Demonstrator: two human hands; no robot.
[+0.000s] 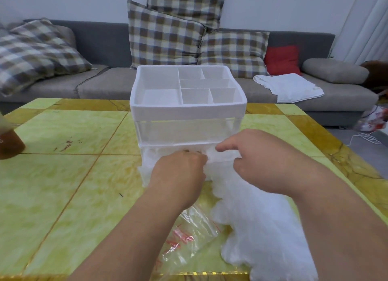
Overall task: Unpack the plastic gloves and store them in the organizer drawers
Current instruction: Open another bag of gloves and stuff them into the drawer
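The organizer (188, 108) is set on the table (63, 175), before the sofa (105, 83). Before it, gloves (258, 217) are piled right of the bag (189, 234).

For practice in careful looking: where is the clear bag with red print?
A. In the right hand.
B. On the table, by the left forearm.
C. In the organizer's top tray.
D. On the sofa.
B: the clear bag lies on the table by the left forearm.
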